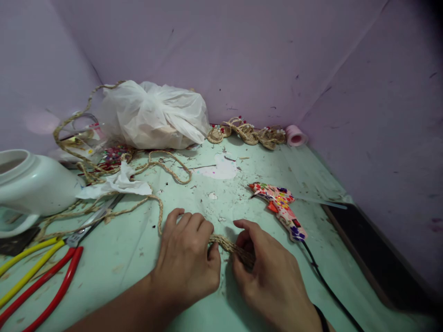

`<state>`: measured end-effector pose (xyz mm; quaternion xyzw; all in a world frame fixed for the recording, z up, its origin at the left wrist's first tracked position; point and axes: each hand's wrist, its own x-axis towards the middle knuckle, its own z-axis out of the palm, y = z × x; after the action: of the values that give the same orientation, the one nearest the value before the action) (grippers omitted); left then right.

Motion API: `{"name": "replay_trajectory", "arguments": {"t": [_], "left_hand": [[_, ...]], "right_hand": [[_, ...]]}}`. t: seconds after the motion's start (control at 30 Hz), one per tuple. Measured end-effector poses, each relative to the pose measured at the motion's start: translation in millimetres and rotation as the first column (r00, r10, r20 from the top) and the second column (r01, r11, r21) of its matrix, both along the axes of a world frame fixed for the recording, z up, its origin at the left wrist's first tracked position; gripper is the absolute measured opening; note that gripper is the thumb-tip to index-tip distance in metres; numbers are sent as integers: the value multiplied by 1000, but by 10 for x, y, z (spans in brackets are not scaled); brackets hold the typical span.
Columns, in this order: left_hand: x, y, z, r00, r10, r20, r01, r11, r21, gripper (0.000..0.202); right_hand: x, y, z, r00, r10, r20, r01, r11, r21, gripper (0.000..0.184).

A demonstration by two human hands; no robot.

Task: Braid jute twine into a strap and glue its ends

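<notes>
Between my two hands runs a bundle of braided straw rope (223,242), low over the green tabletop. My left hand (190,249) lies over its left end, fingers curled down and thumb against it. The right end sits inside my right hand (265,265), between thumb and curled fingers, where part of it is hidden. From beyond my left hand the loose cord (160,210) trails away to the left across the table. A flower-patterned glue gun (278,205) lies to the right of my right hand, a clear glue stick (323,201) in its back.
Scissors (78,237) with red and yellow handles lie at left by a white jug (41,184). Behind stand a tied white plastic bag (155,115), small woven straw pieces with beads (247,133) and a pink spool (296,136). A dark phone-like slab (370,249) lies at right.
</notes>
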<state>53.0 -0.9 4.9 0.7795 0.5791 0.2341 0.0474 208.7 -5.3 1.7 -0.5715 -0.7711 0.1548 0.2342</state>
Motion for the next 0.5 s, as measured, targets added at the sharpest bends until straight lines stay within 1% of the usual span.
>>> {"name": "replay_trajectory", "arguments": {"t": [0.23, 0.5], "left_hand": [[9, 8, -5, 1000, 8, -5, -8, 1000, 3, 8], [9, 8, -2, 1000, 8, -3, -8, 1000, -2, 8]], "right_hand": [[1, -4, -13, 1000, 4, 5, -4, 1000, 24, 42], [-10, 2, -5, 1000, -7, 10, 7, 1000, 18, 40]]}}
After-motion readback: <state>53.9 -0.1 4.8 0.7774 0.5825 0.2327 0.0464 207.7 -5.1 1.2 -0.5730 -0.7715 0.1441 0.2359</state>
